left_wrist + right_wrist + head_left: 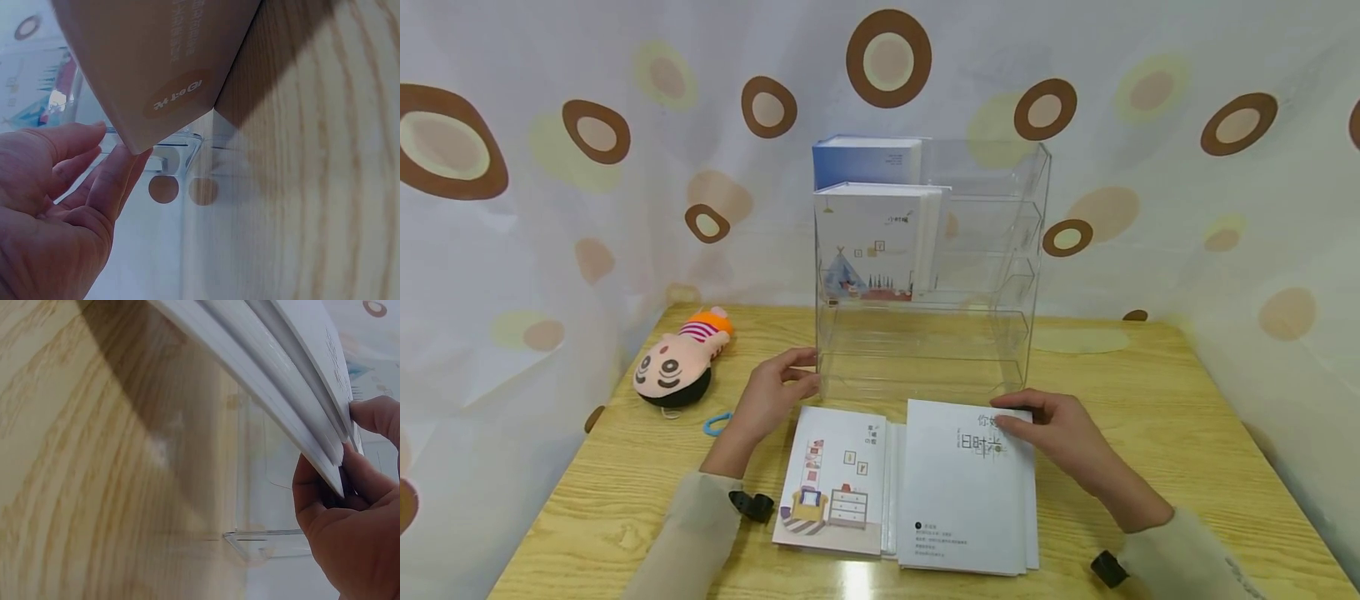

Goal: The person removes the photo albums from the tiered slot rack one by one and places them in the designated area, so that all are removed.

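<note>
A white book (pixel 962 492) with Chinese lettering lies on top of others, close to me. My right hand (pixel 1060 429) pinches its upper right corner, thumb on the cover and fingers curled at the edges below; the stacked page edges (pixel 275 381) show in the right wrist view. Left of it lies a book with an armchair and drawers on its cover (pixel 827 487). My left hand (pixel 771 392) reaches past it, fingertips at the lower left side of a clear tiered rack (pixel 925 342). A brown-looking book side (pixel 150 69) overlaps those fingertips in the left wrist view.
The rack holds a blue book (pixel 865 167) in its back tier and white books with a tent drawing (pixel 872 242) in front. A plush doll (pixel 681 362) and a light blue ring-like thing (pixel 717 423) lie at the left of the wooden table (pixel 1150 417). Patterned cloth hangs behind.
</note>
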`<state>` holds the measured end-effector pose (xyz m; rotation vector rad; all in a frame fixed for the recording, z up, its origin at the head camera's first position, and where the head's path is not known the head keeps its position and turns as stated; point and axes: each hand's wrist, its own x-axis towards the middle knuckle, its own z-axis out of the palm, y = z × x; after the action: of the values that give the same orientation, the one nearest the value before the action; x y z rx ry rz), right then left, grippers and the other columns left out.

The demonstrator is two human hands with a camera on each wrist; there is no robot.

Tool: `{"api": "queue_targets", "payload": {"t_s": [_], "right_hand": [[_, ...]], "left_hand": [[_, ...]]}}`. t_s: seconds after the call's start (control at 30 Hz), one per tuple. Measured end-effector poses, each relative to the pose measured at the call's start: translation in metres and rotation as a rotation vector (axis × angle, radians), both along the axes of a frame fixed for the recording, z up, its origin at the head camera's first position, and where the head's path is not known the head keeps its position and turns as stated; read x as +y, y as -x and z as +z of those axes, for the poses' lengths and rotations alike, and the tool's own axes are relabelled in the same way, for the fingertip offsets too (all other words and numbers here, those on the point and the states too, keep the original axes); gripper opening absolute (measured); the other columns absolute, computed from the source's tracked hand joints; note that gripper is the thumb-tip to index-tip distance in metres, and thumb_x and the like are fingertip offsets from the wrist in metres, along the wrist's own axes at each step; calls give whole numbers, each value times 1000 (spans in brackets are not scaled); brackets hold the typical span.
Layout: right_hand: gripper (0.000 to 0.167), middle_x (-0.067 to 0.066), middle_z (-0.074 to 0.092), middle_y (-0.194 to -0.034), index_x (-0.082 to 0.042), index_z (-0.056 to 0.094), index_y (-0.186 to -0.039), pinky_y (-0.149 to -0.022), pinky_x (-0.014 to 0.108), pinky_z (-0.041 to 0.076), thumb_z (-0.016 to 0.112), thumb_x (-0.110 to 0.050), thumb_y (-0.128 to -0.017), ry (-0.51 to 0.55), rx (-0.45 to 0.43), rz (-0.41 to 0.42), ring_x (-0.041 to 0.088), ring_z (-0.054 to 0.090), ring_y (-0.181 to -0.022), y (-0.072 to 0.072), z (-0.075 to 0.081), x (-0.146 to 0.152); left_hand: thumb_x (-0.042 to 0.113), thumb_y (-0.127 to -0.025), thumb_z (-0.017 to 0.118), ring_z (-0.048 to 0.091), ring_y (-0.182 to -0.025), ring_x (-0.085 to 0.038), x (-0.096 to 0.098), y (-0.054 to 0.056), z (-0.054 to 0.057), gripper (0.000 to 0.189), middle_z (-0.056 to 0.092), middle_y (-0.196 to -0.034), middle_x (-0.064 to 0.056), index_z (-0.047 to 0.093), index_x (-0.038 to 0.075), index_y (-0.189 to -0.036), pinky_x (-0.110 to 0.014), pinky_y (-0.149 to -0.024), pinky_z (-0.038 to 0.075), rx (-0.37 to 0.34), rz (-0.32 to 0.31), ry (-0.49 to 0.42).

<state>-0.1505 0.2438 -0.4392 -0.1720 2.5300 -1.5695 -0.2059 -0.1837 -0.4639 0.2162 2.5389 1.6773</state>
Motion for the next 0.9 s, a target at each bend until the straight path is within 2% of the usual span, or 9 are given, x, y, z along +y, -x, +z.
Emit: {"api": "queue_targets", "payload": {"t_s": [0.27, 0.67, 0.9], "right_hand": [[38, 20, 77, -137, -3, 79, -137, -74, 24, 63, 83, -19, -103, -19, -2, -7, 4, 71, -95, 1, -6, -2], [38, 20, 75, -143, -4, 80, -135, -73, 22, 59, 85, -21, -102, -74, 11, -30, 9, 66, -96, 4, -9, -6], [40, 19, 74, -144, -5, 79, -137, -75, 21, 59, 84, -25, -103, -80, -20, -17, 12, 67, -100, 7, -13, -6]], "left_hand": [[10, -113, 68, 74, -130, -38, 0, 1, -1, 51, 64, -158, -20, 57, 5, -162, -38, -103, 69, -4, 2, -6], [10, -113, 67, 73, -131, -38, 0, 1, -1, 50, 64, -158, -20, 58, 6, -162, -41, -104, 69, -6, -3, -19], [10, -113, 67, 73, -131, -38, -1, 1, -2, 50, 64, -158, -20, 58, 6, -162, -36, -102, 69, 0, -3, -18]]}}
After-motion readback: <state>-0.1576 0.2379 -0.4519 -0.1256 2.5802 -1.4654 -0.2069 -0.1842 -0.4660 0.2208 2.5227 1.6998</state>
